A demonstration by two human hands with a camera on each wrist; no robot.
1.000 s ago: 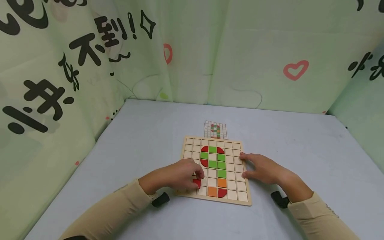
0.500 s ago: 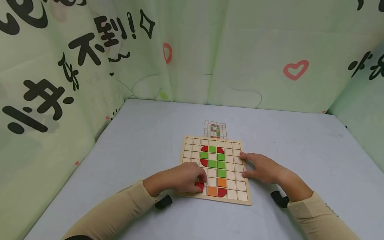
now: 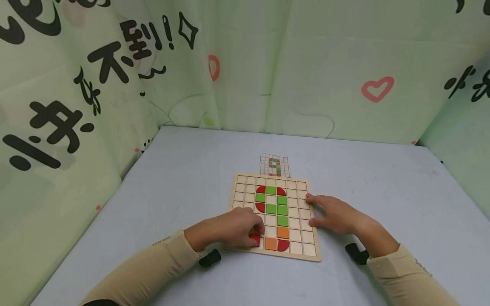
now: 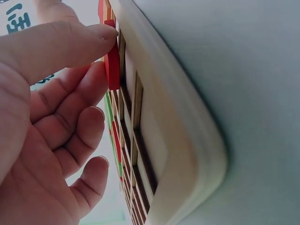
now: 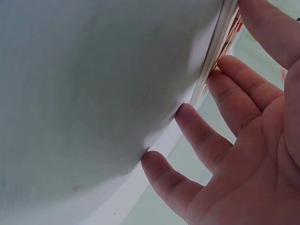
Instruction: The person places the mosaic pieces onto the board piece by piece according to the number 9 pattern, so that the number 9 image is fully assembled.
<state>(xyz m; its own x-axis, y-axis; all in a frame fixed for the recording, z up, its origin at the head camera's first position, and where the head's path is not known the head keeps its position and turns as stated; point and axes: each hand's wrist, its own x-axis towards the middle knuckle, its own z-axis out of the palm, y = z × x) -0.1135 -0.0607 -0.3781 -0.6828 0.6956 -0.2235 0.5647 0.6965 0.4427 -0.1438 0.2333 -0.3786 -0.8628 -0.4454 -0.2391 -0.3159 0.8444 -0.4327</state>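
Near the front of the wooden grid board, my left hand pinches a red tile between thumb and fingers. The tile stands tilted at a cell in the front row; its far part is hidden by the fingers in the head view. To its right in that row lie an orange tile and a red quarter-round tile. Green tiles and more red rounded tiles fill other cells. My right hand touches the board's right edge with its fingertips, fingers spread and fairly straight.
A small printed pattern card lies just behind the board, partly covered by it. The pale tabletop stretches around the board. Green printed curtains enclose the back and sides.
My left hand has shifted slightly right and toward the front with the red tile, then nearly stopped. The right hand and the board stay in place.
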